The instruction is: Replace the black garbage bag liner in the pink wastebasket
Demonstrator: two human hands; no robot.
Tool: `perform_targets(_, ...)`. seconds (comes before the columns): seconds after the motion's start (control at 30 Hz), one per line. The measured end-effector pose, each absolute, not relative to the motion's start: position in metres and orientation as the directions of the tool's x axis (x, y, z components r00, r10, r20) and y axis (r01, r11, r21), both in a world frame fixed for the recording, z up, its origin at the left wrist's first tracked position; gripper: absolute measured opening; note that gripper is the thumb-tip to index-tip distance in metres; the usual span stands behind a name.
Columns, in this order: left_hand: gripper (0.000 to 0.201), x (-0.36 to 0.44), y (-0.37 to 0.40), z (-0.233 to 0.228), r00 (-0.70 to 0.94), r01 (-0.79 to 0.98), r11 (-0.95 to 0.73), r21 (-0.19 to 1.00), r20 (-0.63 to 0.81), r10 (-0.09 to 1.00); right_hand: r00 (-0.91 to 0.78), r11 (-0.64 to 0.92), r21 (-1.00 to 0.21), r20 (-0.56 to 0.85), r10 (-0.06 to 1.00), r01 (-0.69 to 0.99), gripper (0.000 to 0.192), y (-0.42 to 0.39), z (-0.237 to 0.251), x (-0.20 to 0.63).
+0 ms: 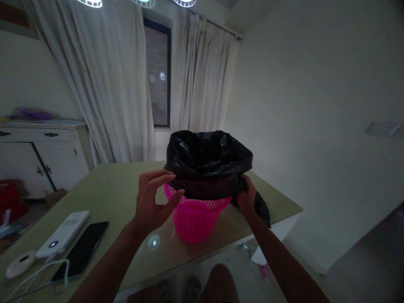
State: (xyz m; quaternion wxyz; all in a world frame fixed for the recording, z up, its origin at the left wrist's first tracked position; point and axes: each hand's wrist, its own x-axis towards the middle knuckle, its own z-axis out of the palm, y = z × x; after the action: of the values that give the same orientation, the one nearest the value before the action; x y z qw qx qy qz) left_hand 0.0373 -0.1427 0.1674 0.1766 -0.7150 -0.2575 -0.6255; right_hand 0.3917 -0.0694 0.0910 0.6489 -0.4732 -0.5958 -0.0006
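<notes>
Black bag (208, 185), mouth open, covers top of pink basket (195, 223) on bench (116, 189), centre of frame. Person's left hand (150, 202) at bag's left edge, thumb and fingers parted; right hand (247, 198) grips its right side.

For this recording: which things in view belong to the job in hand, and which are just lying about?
In the job:
pink basket
black bag, over the basket's top
left hand, at the bag's left
right hand, at its right

Lying about on the table:
white device
dark phone
white oval gadget
white cable
</notes>
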Motion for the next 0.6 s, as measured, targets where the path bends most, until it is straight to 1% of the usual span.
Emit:
perform_targets(0.03,0.045,0.032,-0.135,0.153,0.064,0.61,-0.788,0.086,0.986,0.157,0.3,0.541,-0.618,0.77,0.563,0.57,0.045,-0.07,0.083,0.395)
perform_targets(0.07,0.042,0.029,-0.127,0.141,0.103,0.623,-0.777,0.09,0.975,0.196,0.3,0.533,-0.616,0.77,0.563,0.58,0.045,-0.07,0.076,0.398)
perform_targets(0.13,0.045,0.026,-0.116,0.123,0.244,0.645,-0.76,0.084,0.919,0.309,0.26,0.53,-0.593,0.778,0.573,0.607,0.044,-0.07,0.065,0.401)
perform_targets(0.2,0.045,0.027,-0.11,0.114,0.369,0.655,-0.751,0.081,0.833,0.412,0.179,0.551,-0.548,0.792,0.584,0.629,0.043,-0.069,0.058,0.401)
perform_targets(0.27,0.038,0.03,-0.109,0.112,0.438,0.656,-0.75,0.077,0.771,0.462,0.095,0.596,-0.494,0.814,0.573,0.633,0.042,-0.07,0.054,0.4)
perform_targets(0.37,0.029,0.033,-0.111,0.113,0.479,0.654,-0.754,0.065,0.736,0.479,0.021,0.661,-0.412,0.857,0.515,0.627,0.037,-0.076,0.051,0.395)
perform_targets(0.47,0.032,0.034,-0.113,0.112,0.47,0.652,-0.755,0.071,0.743,0.476,-0.031,0.677,-0.342,0.88,0.475,0.652,0.035,-0.083,0.049,0.392)
perform_targets(0.53,0.037,0.034,-0.115,0.109,0.435,0.648,-0.759,0.06,0.789,0.434,-0.063,0.675,-0.286,0.894,0.443,0.68,0.034,-0.088,0.046,0.391)
perform_targets(0.6,0.038,0.036,-0.116,0.104,0.381,0.645,-0.763,0.036,0.851,0.362,-0.104,0.671,-0.216,0.91,0.402,0.709,0.033,-0.092,0.042,0.39)
